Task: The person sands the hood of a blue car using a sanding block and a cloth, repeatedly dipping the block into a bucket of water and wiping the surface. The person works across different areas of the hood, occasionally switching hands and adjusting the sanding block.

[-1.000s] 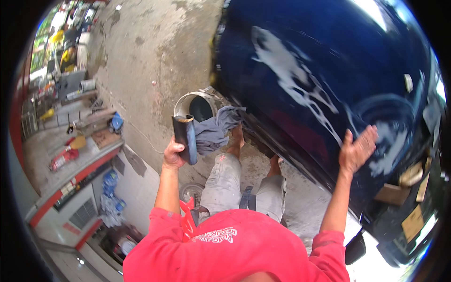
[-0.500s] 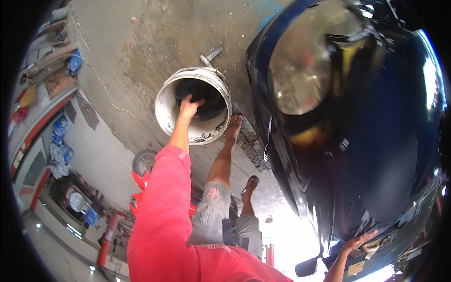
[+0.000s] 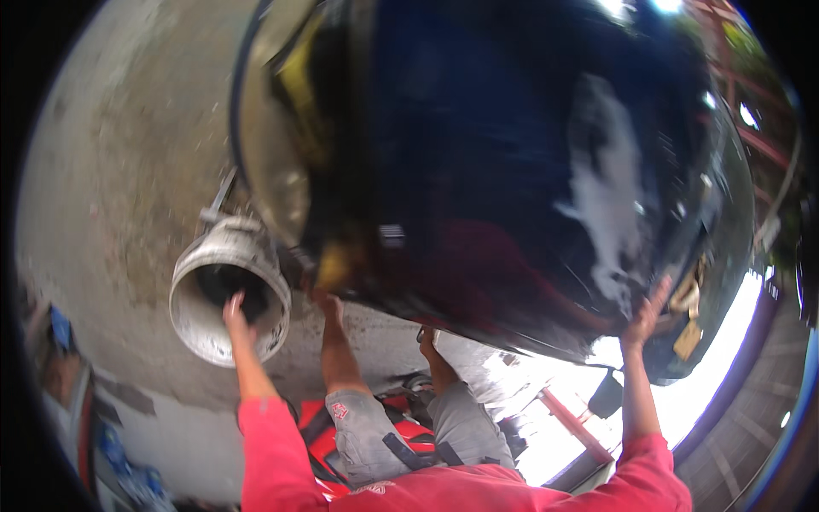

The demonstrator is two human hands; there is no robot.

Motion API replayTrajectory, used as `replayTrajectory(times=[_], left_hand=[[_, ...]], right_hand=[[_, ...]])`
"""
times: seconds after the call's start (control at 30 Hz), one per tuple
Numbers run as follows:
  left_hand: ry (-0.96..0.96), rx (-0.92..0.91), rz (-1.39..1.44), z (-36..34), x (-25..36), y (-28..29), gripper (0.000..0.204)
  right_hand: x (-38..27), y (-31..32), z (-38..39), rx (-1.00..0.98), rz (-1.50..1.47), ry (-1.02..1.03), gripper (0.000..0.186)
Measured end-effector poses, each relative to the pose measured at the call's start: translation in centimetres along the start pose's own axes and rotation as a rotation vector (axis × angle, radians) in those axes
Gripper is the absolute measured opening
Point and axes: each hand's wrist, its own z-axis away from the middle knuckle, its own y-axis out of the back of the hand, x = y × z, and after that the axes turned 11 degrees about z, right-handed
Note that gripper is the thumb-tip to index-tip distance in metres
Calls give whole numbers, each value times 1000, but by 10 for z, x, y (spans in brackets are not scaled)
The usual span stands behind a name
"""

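Bucket [image 3: 229,294] is sitting on the concrete floor [image 3: 119,171] beside the dark blue car [image 3: 512,171]. Left hand [image 3: 235,309] is reaching into it, finger state unclear. Right hand [image 3: 648,311] is pressing open-fingered against the car.

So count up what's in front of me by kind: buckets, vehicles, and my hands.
Metal bucket: 1
Dark blue car body: 1
Hands: 2, the left hand reaching into the bucket, the right hand flat against the car
Total: 4
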Motion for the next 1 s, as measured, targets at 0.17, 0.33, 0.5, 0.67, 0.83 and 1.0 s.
replayTrajectory(times=[0.17,0.33,0.5,0.67,0.83,1.0], left_hand=[[198,-268,427,221,120,-13,45],[-19,-1054,512,437,199,-125,36],[162,-1444,493,634,199,-266,39],[427,-1667,360,762,160,-388,52],[-286,-1501,-194,764,145,-506,49],[-792,-995,-333,664,145,-584,29]], right_hand=[[-34,-3,2,7,273,16,92],[-72,16,-14,-143,297,-153,96],[-149,72,-19,-158,-804,-166,76],[-158,128,-29,-872,-2347,-231,102],[-3,130,-55,-203,-1858,-400,30],[108,102,-40,314,-608,-252,76]])
